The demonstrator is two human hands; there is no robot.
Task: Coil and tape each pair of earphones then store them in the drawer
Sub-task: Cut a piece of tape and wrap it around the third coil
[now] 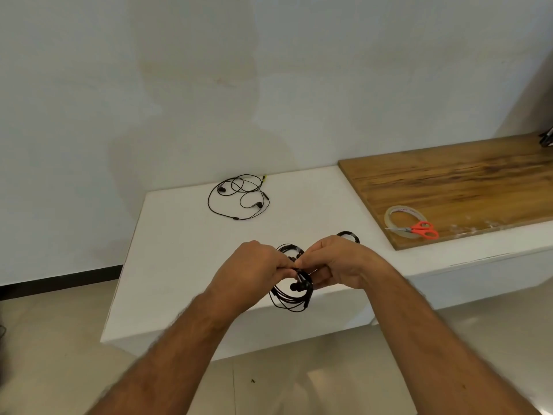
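Observation:
A coiled pair of black earphones hangs between my hands above the front of the white table. My left hand and my right hand both pinch the coil at its middle, fingertips meeting. Loops of cable stick out above and below the fingers. A second black pair lies loose and uncoiled at the back of the table. Another dark coil peeks out behind my right hand. A roll of clear tape lies on the wooden board at the right.
Orange-handled scissors lie across the tape roll. The wooden board sits on a white ledge joined to the table's right side. A wall stands close behind the table, and tiled floor runs in front. No drawer shows.

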